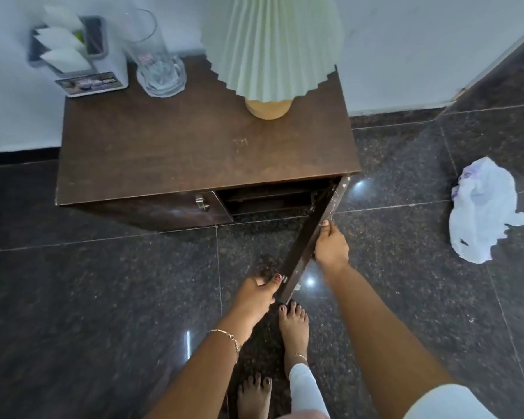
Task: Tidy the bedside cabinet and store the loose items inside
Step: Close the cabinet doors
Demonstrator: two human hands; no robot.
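Both hands held the open cabinet door, late in the tidy-up.

The left hand (256,294) gripped the free end of the door (304,246) and the right hand (330,247) clasped its top edge. The door stood swung wide from the cabinet (194,152). On top stood only a lamp (273,46), a glass (158,65) and a box (82,62), so clearing looked mostly done. The compartment was too dark to show its contents. Shutting the door seemed left, and perhaps the bag (484,213) on the floor.

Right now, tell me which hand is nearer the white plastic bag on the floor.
Right. The right hand grips the cabinet door midway, on the side facing the plastic bag; the left hand holds the door's free end, farther away.
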